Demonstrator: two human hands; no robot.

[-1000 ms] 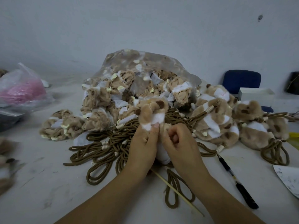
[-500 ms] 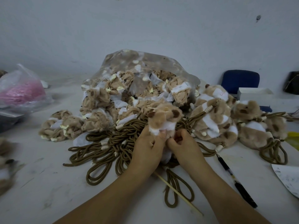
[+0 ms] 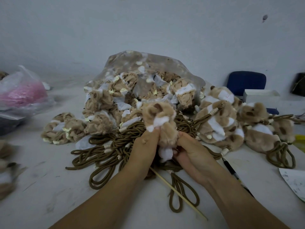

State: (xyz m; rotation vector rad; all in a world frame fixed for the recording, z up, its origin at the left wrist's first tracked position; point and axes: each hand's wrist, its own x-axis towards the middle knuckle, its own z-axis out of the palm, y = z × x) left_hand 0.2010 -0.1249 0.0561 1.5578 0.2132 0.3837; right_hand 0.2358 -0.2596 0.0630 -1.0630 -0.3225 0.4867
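Item: plush skin [image 3: 159, 116], tan pile with white patches and a brown spot, held upright above the near edge of the cord heap [image 3: 105, 156].
Left hand [image 3: 145, 149]: fingers curled, pinching the white patch under the skin's head.
Right hand [image 3: 191, 151]: fingers curled round the lower trunk of the skin.
Change: a second ago only a small furred knob showed above the fingertips. Now a longer furred trunk stands between both hands, and a white tuft shows below them.
Meaning: more of the pile side is now out, so the skin is probably being turned right side out and that turn is probably close to done. Limbs or corners may yet need pushing through.
Stick [image 3: 179, 195]: thin and pale, lying on the near side of the cord heap, untouched.
Surface: pale scuffed table [image 3: 41, 187] under the cord heap.
Behind the cord heap: clear bag [image 3: 148, 63] spilling unturned skins.
Left of the cord heap: loose unturned skins [image 3: 62, 128]. Well beyond them, a pink-filled bag [image 3: 21, 95].
Right of the cord heap: turned plush pieces [image 3: 219, 123] with cords, a dark pen [image 3: 231, 169] and a paper sheet [image 3: 295, 180].
Room: grey-white wall [image 3: 148, 27]. A blue chair [image 3: 245, 81] and a white box [image 3: 260, 96] stand behind and to the right of the cord heap.
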